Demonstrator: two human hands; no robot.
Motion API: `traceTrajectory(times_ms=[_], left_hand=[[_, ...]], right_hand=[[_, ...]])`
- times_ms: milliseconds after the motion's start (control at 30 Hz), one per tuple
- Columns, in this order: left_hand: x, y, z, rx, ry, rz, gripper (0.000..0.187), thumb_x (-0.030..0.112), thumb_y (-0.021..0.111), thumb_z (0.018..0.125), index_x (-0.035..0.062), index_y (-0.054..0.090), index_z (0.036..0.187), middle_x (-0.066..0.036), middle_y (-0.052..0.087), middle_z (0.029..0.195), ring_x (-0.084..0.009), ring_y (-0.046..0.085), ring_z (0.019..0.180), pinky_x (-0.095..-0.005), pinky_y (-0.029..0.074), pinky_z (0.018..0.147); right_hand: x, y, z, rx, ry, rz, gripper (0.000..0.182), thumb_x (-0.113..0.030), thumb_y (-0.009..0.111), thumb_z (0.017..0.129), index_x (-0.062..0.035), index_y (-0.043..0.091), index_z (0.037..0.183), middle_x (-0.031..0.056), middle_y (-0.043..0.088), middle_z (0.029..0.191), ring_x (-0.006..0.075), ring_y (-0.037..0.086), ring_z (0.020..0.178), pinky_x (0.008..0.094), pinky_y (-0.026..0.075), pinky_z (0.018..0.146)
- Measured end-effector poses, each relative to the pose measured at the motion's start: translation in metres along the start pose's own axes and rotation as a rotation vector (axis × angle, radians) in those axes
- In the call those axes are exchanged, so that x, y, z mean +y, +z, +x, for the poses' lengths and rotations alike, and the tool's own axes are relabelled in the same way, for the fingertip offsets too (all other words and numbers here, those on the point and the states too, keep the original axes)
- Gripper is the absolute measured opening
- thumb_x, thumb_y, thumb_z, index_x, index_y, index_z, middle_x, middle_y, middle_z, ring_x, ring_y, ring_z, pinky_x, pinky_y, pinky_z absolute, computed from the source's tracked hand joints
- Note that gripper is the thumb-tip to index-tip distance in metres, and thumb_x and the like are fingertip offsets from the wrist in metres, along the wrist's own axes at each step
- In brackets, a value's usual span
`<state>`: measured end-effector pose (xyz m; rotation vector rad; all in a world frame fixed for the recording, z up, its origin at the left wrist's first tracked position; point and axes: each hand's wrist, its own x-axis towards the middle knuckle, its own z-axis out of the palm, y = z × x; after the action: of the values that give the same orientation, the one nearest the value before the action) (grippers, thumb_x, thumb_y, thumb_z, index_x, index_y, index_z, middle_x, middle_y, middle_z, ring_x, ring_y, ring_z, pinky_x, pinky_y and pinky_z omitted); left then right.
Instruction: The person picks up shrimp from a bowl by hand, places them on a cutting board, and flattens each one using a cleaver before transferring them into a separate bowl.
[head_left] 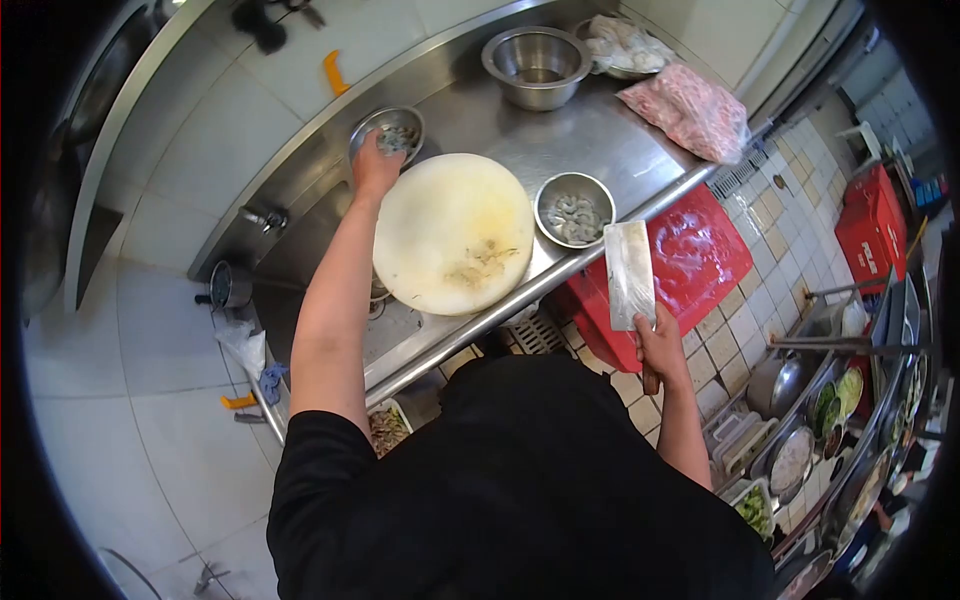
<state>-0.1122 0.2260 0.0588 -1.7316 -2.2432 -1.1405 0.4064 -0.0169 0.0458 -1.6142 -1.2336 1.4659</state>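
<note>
My left hand reaches into a metal bowl of shrimp behind the round cutting board; its fingers are partly hidden, so I cannot tell whether they grip anything. My right hand is closed around the handle of a cleaver, whose broad blade points away from me, past the counter's front edge. Just left of the blade, a second metal bowl holds grey peeled shrimp. Dark bits and a yellowish stain mark the board's surface.
Farther along the steel counter are a large metal bowl and a bag of pink meat. A faucet is at the left. A red container stands below the counter's front edge. Shelves with food containers are at the right.
</note>
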Motion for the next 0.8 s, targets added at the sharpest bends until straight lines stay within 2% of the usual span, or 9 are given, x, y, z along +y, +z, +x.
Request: traceTrajectory(times_ms=[33, 167, 233, 300, 500, 567, 667, 767, 800], left_hand=[[0.019, 0.007, -0.003, -0.015, 0.014, -0.012, 0.037, 0.015, 0.076, 0.079, 0.005, 0.068, 0.114, -0.014, 0.074, 0.101, -0.0281, 0.072, 0.09, -0.0364, 0.056, 0.083], [0.111, 0.071, -0.059, -0.66, 0.108, -0.339, 0.04, 0.023, 0.077, 0.08, 0.0041, 0.069, 0.115, -0.017, 0.073, 0.105, -0.0307, 0.07, 0.098, -0.0394, 0.055, 0.087], [0.156, 0.101, -0.1, -0.839, 0.213, -0.282, 0.038, 0.021, 0.074, 0.082, 0.0044, 0.07, 0.115, -0.019, 0.072, 0.107, -0.0338, 0.069, 0.101, -0.0424, 0.054, 0.09], [0.172, 0.142, -0.129, -0.868, 0.38, -0.12, 0.036, 0.015, 0.07, 0.082, 0.0058, 0.071, 0.117, -0.02, 0.071, 0.11, -0.0363, 0.068, 0.106, -0.044, 0.053, 0.093], [0.186, 0.185, -0.154, -0.985, 0.346, 0.09, 0.032, 0.006, 0.059, 0.084, 0.0009, 0.07, 0.114, -0.023, 0.069, 0.115, -0.037, 0.066, 0.111, -0.0452, 0.053, 0.096], [0.181, 0.196, -0.163, -0.902, 0.384, 0.055, 0.027, 0.004, 0.059, 0.083, 0.0033, 0.073, 0.106, -0.023, 0.07, 0.11, -0.039, 0.066, 0.108, -0.0474, 0.052, 0.095], [0.186, 0.194, -0.164, -0.95, 0.423, 0.159, 0.017, 0.008, 0.063, 0.082, 0.0027, 0.074, 0.094, -0.022, 0.07, 0.108, -0.0406, 0.068, 0.099, -0.0494, 0.054, 0.088], [0.194, 0.173, -0.153, -0.966, 0.396, 0.109, 0.021, 0.006, 0.061, 0.085, 0.0008, 0.075, 0.099, -0.023, 0.07, 0.109, -0.0393, 0.068, 0.104, -0.0477, 0.054, 0.091], [0.193, 0.168, -0.154, -0.891, 0.352, 0.031, 0.02, 0.009, 0.066, 0.084, 0.0012, 0.075, 0.1, -0.022, 0.07, 0.107, -0.0398, 0.067, 0.101, -0.0468, 0.054, 0.089]], right_hand=[[0.004, -0.004, -0.004, 0.06, 0.015, 0.064, 0.015, -0.014, 0.057, 0.1, -0.0023, 0.057, 0.109, 0.0007, 0.052, 0.064, 0.0092, 0.049, 0.045, 0.0266, 0.042, 0.041], [0.017, -0.019, -0.019, 0.218, 0.047, 0.174, 0.011, -0.012, 0.058, 0.099, -0.002, 0.055, 0.103, 0.0013, 0.053, 0.064, 0.0097, 0.048, 0.044, 0.0256, 0.041, 0.041], [0.022, -0.026, -0.027, 0.257, 0.062, 0.177, 0.011, -0.011, 0.058, 0.098, -0.0013, 0.055, 0.103, 0.0016, 0.053, 0.064, 0.0099, 0.048, 0.044, 0.0258, 0.041, 0.04], [0.025, -0.031, -0.034, 0.291, 0.07, 0.177, 0.011, -0.01, 0.058, 0.098, -0.0007, 0.055, 0.102, 0.0019, 0.054, 0.064, 0.0101, 0.048, 0.044, 0.026, 0.041, 0.04], [0.02, -0.034, -0.063, 0.313, 0.113, 0.188, 0.012, -0.01, 0.056, 0.099, -0.0002, 0.055, 0.105, 0.0018, 0.053, 0.061, 0.0106, 0.048, 0.043, 0.0265, 0.039, 0.04], [0.028, -0.035, -0.069, 0.32, 0.131, 0.203, 0.012, -0.011, 0.057, 0.099, -0.0005, 0.055, 0.105, 0.002, 0.053, 0.061, 0.0107, 0.048, 0.043, 0.0263, 0.04, 0.04], [0.036, -0.034, -0.074, 0.33, 0.163, 0.22, 0.013, -0.012, 0.057, 0.1, -0.0011, 0.054, 0.106, 0.0022, 0.053, 0.062, 0.0108, 0.048, 0.043, 0.0261, 0.04, 0.04], [0.035, -0.038, -0.073, 0.312, 0.182, 0.212, 0.013, -0.012, 0.057, 0.1, -0.0015, 0.054, 0.106, 0.0023, 0.053, 0.062, 0.0106, 0.048, 0.043, 0.0261, 0.04, 0.04], [0.035, -0.039, -0.07, 0.289, 0.187, 0.204, 0.013, -0.012, 0.057, 0.1, -0.0014, 0.054, 0.106, 0.0022, 0.053, 0.062, 0.0105, 0.048, 0.043, 0.0261, 0.04, 0.04]])
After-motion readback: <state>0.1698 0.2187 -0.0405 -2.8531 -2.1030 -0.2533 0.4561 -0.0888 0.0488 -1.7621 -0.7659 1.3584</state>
